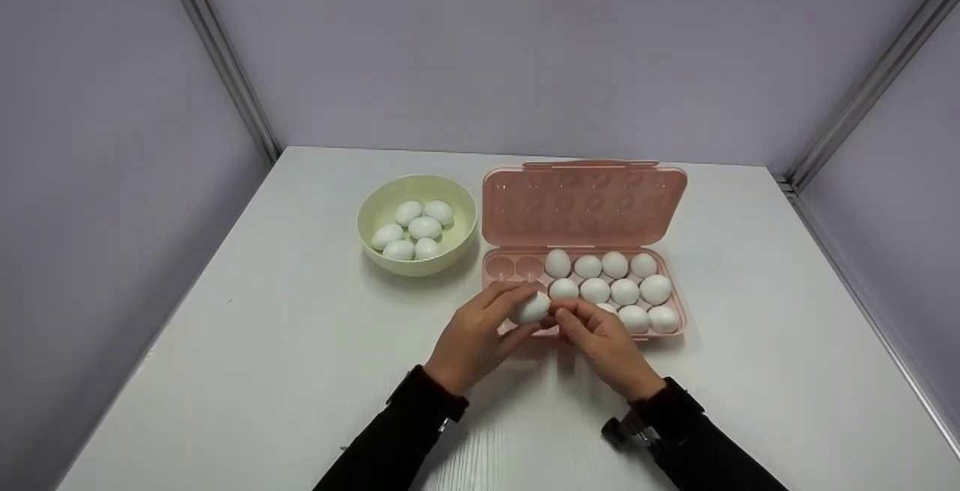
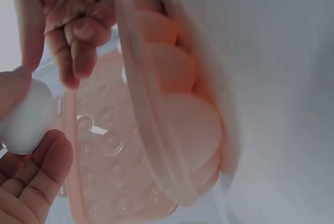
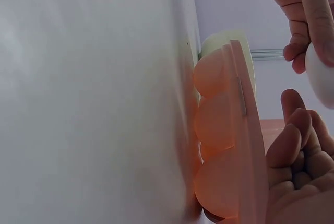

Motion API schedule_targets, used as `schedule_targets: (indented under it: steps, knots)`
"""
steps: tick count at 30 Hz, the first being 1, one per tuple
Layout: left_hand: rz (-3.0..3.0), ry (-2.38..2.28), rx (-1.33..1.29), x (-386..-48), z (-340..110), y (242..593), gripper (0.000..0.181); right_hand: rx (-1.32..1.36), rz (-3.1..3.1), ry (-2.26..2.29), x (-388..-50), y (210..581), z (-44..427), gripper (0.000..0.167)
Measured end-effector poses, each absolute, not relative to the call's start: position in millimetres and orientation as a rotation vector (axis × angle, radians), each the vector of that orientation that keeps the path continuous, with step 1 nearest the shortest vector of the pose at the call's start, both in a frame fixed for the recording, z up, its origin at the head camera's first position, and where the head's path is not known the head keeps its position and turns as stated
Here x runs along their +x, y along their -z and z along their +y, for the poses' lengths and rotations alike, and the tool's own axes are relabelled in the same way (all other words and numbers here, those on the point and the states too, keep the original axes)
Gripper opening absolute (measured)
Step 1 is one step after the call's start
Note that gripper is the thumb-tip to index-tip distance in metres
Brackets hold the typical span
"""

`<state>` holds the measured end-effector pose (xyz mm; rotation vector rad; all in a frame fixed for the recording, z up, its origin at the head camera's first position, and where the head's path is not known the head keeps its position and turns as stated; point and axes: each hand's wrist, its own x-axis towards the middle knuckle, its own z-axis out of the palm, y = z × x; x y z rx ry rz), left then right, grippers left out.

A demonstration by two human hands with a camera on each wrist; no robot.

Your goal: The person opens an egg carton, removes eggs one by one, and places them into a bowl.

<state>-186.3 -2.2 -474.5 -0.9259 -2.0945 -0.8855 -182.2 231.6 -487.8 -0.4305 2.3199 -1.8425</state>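
A white egg (image 1: 534, 308) is pinched between the thumb and fingers of my left hand (image 1: 472, 332), over the near left part of a pink egg carton (image 1: 501, 266). Close to the egg's right side is my right hand (image 1: 609, 347), its fingers loosely bent. In the right wrist view the right fingers (image 3: 290, 104) are apart from the egg (image 3: 319, 80). The carton's lid (image 1: 577, 210) stands raised at the back. White eggs (image 1: 595, 290) fill the carton's right and middle pockets; two far-left pockets show bare. Hands hide some near pockets.
A pale green bowl (image 1: 417, 269) with several white eggs (image 1: 424, 228) stands left of the carton. Both are on a white table (image 1: 285, 288). Grey walls (image 1: 480, 56) rise behind and at the sides.
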Motion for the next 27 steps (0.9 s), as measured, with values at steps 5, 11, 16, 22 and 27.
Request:
schedule_targets:
  steps: [5,11,16,22,27]
  knots:
    - [-2.059,0.967,-0.772,-193.3,-25.5,463.8,0.049,-0.454,2.315,1.807,-182.7,488.0,230.2,0.037]
    - [-2.072,1.054,-0.591,-211.6,-56.5,454.5,0.047,-0.46,2.331,1.796,-181.8,488.4,231.1,0.039]
    - [-2.109,1.077,-0.475,-236.3,-77.8,457.4,0.046,-0.452,2.286,1.83,-182.0,488.7,231.8,0.04]
    - [-2.138,1.181,-0.362,-256.8,-91.5,470.8,0.045,-0.449,2.258,1.86,-181.5,489.6,231.1,0.04]
    - [-2.183,1.272,-0.25,-266.4,-94.9,479.4,0.046,-0.459,2.266,1.854,-182.5,489.6,231.2,0.039]
